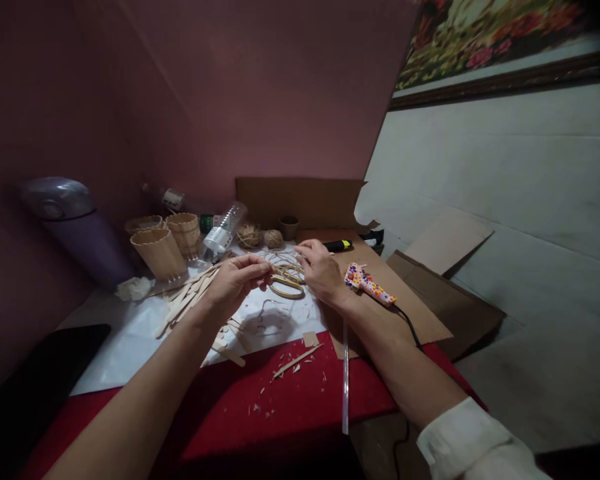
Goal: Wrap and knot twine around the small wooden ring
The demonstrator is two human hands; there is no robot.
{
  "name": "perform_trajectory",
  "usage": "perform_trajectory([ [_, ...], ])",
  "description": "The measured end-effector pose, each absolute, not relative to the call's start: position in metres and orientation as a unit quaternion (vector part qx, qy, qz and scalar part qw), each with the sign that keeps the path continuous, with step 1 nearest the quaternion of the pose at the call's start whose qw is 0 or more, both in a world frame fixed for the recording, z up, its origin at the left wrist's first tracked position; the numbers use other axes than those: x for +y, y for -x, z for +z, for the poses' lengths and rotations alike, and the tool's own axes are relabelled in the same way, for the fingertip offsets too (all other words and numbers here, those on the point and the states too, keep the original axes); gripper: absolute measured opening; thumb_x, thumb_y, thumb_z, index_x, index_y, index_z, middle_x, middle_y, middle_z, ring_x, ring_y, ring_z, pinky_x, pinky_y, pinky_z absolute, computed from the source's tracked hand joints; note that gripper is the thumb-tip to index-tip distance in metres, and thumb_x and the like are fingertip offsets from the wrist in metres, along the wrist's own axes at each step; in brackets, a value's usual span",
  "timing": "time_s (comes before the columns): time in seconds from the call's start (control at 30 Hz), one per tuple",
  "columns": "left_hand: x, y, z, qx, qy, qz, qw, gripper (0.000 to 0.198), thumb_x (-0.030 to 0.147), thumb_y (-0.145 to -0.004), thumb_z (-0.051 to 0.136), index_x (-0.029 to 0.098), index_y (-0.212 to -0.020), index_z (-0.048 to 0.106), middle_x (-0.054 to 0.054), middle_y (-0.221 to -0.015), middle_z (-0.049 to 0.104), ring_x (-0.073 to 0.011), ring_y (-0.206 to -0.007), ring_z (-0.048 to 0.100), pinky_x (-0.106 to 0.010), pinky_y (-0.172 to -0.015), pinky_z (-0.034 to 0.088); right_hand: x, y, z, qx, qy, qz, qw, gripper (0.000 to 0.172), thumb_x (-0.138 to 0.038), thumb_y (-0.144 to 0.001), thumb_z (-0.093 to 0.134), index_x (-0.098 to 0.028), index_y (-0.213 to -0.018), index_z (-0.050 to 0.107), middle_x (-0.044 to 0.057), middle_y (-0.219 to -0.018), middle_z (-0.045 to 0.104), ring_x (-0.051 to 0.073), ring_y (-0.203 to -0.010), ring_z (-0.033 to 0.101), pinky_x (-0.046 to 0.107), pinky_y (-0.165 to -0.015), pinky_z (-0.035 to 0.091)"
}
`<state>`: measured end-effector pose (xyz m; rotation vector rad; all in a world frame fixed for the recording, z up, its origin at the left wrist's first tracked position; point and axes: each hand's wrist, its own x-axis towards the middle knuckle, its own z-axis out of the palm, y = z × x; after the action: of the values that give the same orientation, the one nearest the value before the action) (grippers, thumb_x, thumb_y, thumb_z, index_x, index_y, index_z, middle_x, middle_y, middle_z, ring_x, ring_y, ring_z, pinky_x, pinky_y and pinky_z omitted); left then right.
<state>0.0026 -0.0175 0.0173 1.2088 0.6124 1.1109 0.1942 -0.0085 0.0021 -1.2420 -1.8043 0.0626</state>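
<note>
My left hand [240, 280] is closed in a pinch, with a thin strand of twine [276, 269] showing at its fingertips. Just to the right, my right hand [320, 270] has its thumb and fingers drawn together; what lies between them is too small to make out. Gold-handled scissors [287, 288] lie on the white sheet between and below the hands. Loose loops of twine spread behind them, near two twine balls [249, 235]. Several wooden craft sticks [187, 300] lie under and beside my left forearm.
Cups made of craft sticks [157, 253], a clear plastic bottle [225, 230] and a purple flask [85, 233] stand or lie at left. On the cardboard [400, 307] at right are a patterned glue gun [370, 285] and a black-and-yellow cutter [340, 246]. A glue stick [345, 380] overhangs the red cloth's edge.
</note>
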Motion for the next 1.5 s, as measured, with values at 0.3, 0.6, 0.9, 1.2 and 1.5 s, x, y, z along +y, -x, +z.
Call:
perform_trajectory([
  [0.3, -0.020, -0.009, 0.011, 0.341, -0.568, 0.495, 0.563, 0.017, 0.026, -0.067, 0.071, 0.012, -0.069, 0.062, -0.003, -0.059, 0.065, -0.0120, -0.053, 0.060, -0.026, -0.057, 0.048, -0.028, -0.167, -0.001, -0.744, 0.399, 0.257, 0.470, 0.019, -0.026, -0.083, 0.055, -0.016, -0.098, 0.061, 0.004, -0.085, 0.067, 0.010, -0.058, 0.056, 0.023, -0.055, 0.044],
  [0.6, -0.025, -0.016, 0.012, 0.394, -0.567, 0.438, 0.576, 0.026, 0.033, -0.066, 0.071, 0.014, -0.072, 0.054, -0.004, -0.062, 0.068, -0.0171, -0.054, 0.065, -0.033, -0.058, 0.054, -0.023, -0.171, -0.003, -0.777, 0.448, 0.145, 0.418, 0.010, -0.014, -0.080, 0.050, -0.016, -0.074, 0.057, 0.002, -0.070, 0.060, 0.012, -0.065, 0.052, 0.025, -0.063, 0.037],
  [0.9, -0.019, -0.016, 0.000, 0.409, -0.649, 0.445, 0.462, 0.026, 0.039, -0.070, 0.067, 0.015, -0.072, 0.059, 0.000, -0.056, 0.061, -0.0110, -0.046, 0.056, -0.022, -0.043, 0.043, -0.019, -0.165, -0.006, -0.618, 0.432, 0.479, 0.449, 0.011, -0.026, -0.074, 0.054, -0.019, -0.071, 0.047, -0.007, -0.046, 0.049, 0.006, -0.034, 0.035, 0.018, -0.035, 0.025],
  [1.2, -0.011, -0.013, -0.004, 0.401, -0.699, 0.488, 0.335, 0.017, 0.032, -0.069, 0.066, 0.015, -0.068, 0.064, -0.001, -0.069, 0.059, -0.0106, -0.060, 0.052, -0.022, -0.054, 0.039, -0.022, -0.165, -0.005, -0.590, 0.376, 0.564, 0.439, 0.014, -0.031, -0.076, 0.053, -0.019, -0.077, 0.045, -0.005, -0.052, 0.060, 0.004, -0.029, 0.037, 0.015, -0.029, 0.022],
  [1.5, -0.009, -0.014, -0.004, 0.376, -0.736, 0.480, 0.293, 0.013, 0.024, -0.071, 0.060, 0.014, -0.063, 0.061, 0.002, -0.058, 0.054, -0.0106, -0.057, 0.045, -0.023, -0.056, 0.035, -0.022, -0.164, -0.004, -0.584, 0.381, 0.554, 0.454, 0.015, -0.027, -0.074, 0.056, -0.020, -0.076, 0.042, -0.011, -0.043, 0.045, 0.002, -0.029, 0.026, 0.013, -0.030, 0.017],
])
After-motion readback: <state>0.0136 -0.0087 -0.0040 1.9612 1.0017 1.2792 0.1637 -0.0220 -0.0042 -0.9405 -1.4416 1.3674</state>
